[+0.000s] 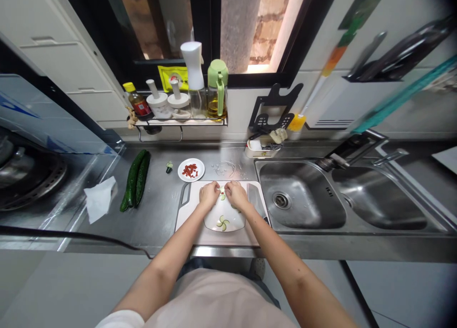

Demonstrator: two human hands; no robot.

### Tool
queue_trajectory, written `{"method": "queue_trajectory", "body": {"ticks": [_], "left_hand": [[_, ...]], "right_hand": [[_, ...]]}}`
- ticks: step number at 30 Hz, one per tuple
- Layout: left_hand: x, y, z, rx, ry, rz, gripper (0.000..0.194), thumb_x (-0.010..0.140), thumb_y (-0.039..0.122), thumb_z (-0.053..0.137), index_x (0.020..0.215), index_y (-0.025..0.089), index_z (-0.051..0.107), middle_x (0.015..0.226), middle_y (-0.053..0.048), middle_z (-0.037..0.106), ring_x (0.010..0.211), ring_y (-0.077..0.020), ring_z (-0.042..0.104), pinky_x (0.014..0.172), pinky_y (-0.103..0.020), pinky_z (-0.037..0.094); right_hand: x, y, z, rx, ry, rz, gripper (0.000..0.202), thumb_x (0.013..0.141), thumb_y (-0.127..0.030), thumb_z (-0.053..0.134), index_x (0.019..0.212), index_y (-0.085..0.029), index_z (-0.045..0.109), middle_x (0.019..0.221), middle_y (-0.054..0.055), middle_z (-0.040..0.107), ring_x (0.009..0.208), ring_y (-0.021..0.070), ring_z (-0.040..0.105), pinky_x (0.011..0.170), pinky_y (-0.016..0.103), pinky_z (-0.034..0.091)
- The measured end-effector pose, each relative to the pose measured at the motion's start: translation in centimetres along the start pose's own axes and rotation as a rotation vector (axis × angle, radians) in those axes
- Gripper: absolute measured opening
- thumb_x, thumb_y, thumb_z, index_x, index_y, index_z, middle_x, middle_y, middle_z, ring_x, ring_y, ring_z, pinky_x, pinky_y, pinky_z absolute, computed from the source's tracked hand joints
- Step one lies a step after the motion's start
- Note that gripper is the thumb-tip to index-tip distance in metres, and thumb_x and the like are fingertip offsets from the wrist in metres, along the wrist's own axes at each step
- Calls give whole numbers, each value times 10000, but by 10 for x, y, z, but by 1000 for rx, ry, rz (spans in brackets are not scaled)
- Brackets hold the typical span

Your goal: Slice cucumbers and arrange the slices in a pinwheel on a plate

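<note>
A large white plate (210,219) rests on the light cutting board (200,237). Green cucumber slices (223,223) form a swirl near its front edge. At the far edge of the plate, more slices with a small red piece (223,193) lie between my two hands. My left hand (209,193) and my right hand (236,194) are both closed, fingertips pinched together over that far edge. Whatever the fingertips hold is too small to make out. Behind them stands a small white dish (181,170) with chopped red pieces (190,170).
Whole cucumbers (135,180) and a white paper (100,199) lie at the left. A cucumber end (169,167) sits near the dish. A knife blade (255,197) lies on the board's right side. The double sink (303,197) is at the right, a bottle rack (182,122) behind.
</note>
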State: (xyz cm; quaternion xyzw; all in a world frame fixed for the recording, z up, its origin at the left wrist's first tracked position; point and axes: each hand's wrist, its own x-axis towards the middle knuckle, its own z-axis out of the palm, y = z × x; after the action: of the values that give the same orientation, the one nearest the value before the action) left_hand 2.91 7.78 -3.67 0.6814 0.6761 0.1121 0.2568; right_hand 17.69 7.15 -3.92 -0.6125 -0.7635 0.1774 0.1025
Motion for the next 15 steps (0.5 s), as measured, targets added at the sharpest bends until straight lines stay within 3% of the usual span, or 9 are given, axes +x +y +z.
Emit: {"method": "queue_trajectory", "body": {"ticks": [15], "left_hand": [[1, 0, 8, 93, 4, 18, 166, 810, 287, 613, 970, 246, 624, 1007, -35, 651, 930, -190, 590, 814, -298, 384]], "right_hand": [[1, -7, 6, -40, -77, 73, 158, 905, -228, 476, 940, -195, 626, 1046, 78, 601, 966, 190, 489, 738, 257, 338]]}}
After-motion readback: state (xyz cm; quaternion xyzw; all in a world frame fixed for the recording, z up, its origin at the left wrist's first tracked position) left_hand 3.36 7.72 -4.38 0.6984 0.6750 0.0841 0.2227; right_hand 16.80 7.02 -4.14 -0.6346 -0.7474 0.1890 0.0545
